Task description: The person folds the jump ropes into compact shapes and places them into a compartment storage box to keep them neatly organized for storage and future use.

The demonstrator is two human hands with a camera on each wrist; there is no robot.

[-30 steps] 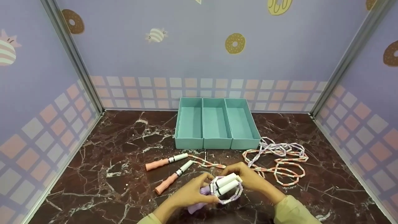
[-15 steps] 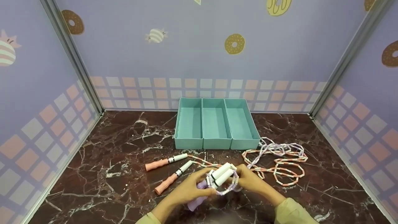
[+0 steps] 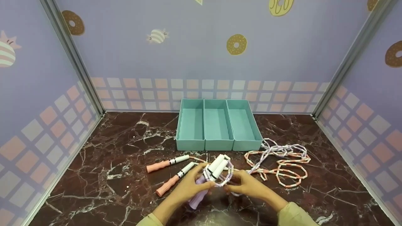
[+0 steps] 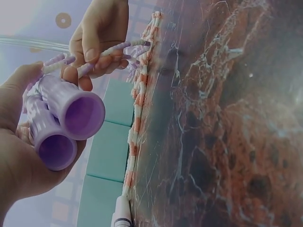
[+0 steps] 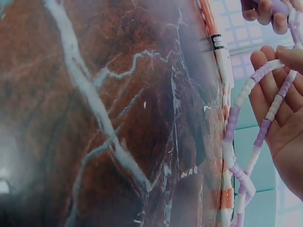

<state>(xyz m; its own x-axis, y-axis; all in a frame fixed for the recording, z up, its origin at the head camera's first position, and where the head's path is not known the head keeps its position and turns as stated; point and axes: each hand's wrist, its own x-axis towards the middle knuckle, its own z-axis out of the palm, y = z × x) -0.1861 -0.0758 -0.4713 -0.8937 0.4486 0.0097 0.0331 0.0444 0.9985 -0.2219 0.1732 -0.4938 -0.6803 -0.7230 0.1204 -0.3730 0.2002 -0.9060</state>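
My left hand (image 3: 188, 188) grips the two purple-and-white handles (image 3: 198, 199) of a jump rope side by side. In the left wrist view, the hollow purple ends of the handles (image 4: 66, 113) face the camera. Purple-and-white beaded cord is looped around the handles near their white tops. Close by on the right, my right hand (image 3: 248, 185) pinches the beaded cord (image 5: 232, 123) between thumb and fingers, with two strands crossing its palm in the right wrist view. The rest of this cord (image 3: 284, 150) lies tangled on the table at the right.
An orange-and-white jump rope lies on the table, its two handles (image 3: 168, 163) left of my hands and its beaded cord (image 3: 292, 185) coiled at the right. Behind stands a teal box (image 3: 191, 145) with three compartments. Patterned walls (image 3: 201, 62) enclose the dark marbled table (image 3: 119, 188).
The purple handles have tilted more upright and shifted slightly left in my left hand. My right hand has come down from behind the handles to their right side, with the cord.
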